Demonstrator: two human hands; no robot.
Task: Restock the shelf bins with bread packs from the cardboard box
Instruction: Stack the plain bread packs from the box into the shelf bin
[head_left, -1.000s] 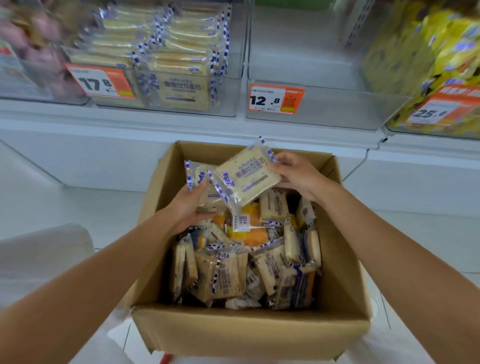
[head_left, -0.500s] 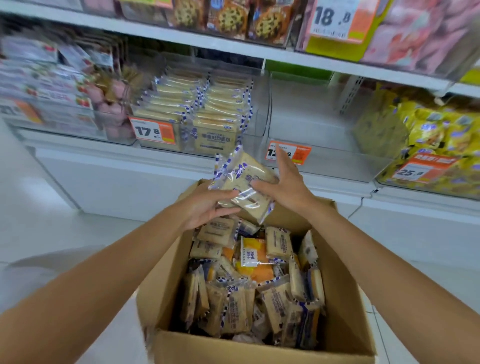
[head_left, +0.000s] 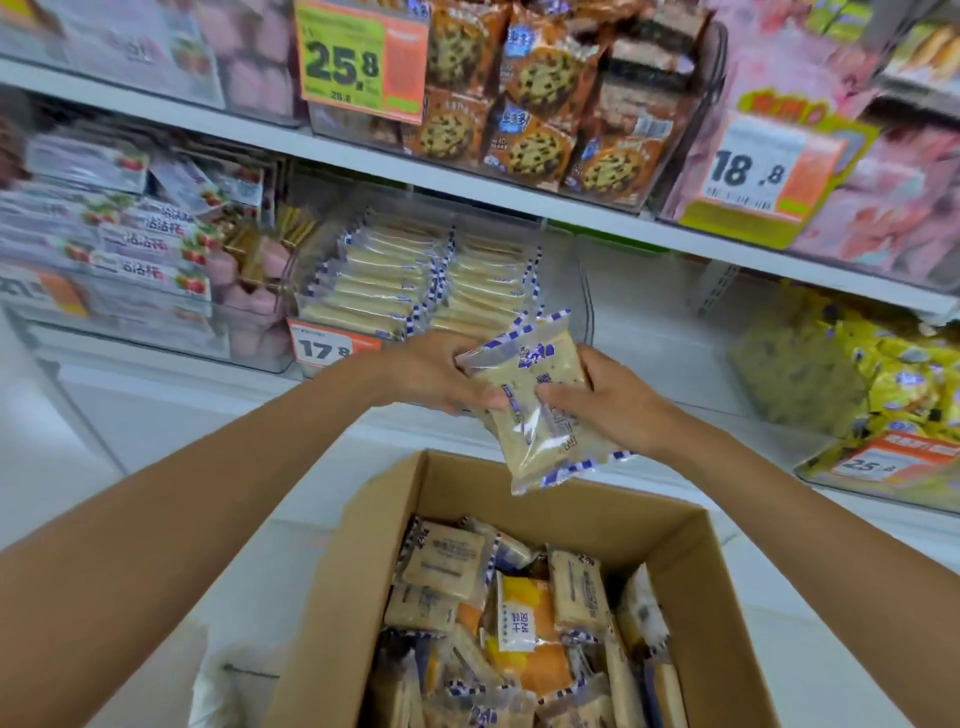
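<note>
A small stack of bread packs (head_left: 540, 410), clear wrap with blue-and-white checked edges, hangs above the open cardboard box (head_left: 374, 551). My left hand (head_left: 431, 371) grips the stack from the left and my right hand (head_left: 608, 405) grips it from the right, thumb across the front. Inside the box lie several more bread packs (head_left: 444, 561) and an orange pack (head_left: 535, 634). Just behind my hands stands a clear shelf bin (head_left: 415, 280) stacked with the same bread packs, with a "17.8" tag (head_left: 324, 351).
Right of that bin is a clear bin (head_left: 654, 332) with nothing visible inside. Yellow packs (head_left: 883, 374) fill the bin at far right, pink and strawberry packs the left. Cookie packs (head_left: 530, 104) sit on the shelf above. White floor surrounds the box.
Both hands have lifted the bread packs out of the box and up toward the shelf bins. My view has tilted upward, showing the upper shelf.
</note>
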